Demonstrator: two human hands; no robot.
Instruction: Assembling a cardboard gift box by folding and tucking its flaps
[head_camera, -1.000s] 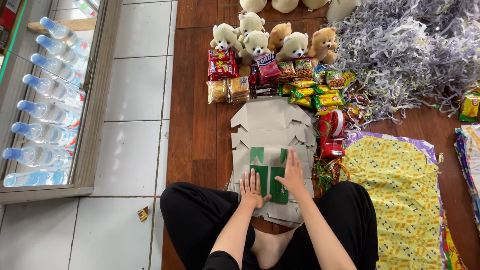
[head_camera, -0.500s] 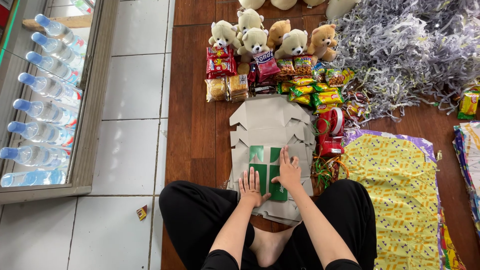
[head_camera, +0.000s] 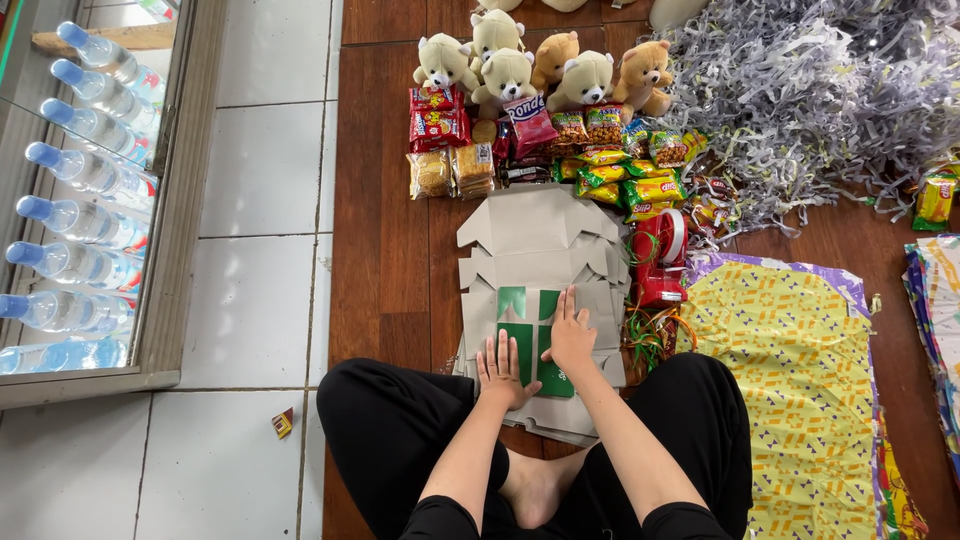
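Observation:
A stack of flat grey cardboard box blanks (head_camera: 540, 245) lies on the wooden floor in front of my crossed legs. The top blank has green and white panels (head_camera: 528, 325) folded in at its near end. My left hand (head_camera: 503, 369) lies flat on the green panel, fingers apart. Beside it, my right hand (head_camera: 570, 333) presses flat on the same panel, slightly further from me. Neither hand grips anything.
Small teddy bears (head_camera: 545, 62) and snack packets (head_camera: 525, 140) line the far end of the wood floor. Shredded paper (head_camera: 810, 95) is heaped at the far right. A red tape dispenser (head_camera: 660, 255), yellow wrapping paper (head_camera: 795, 365) and a bottle rack (head_camera: 75, 195) flank me.
Both hands stayed flat on the green panel; the right hand slid slightly toward the left one. The camera view shifted a little.

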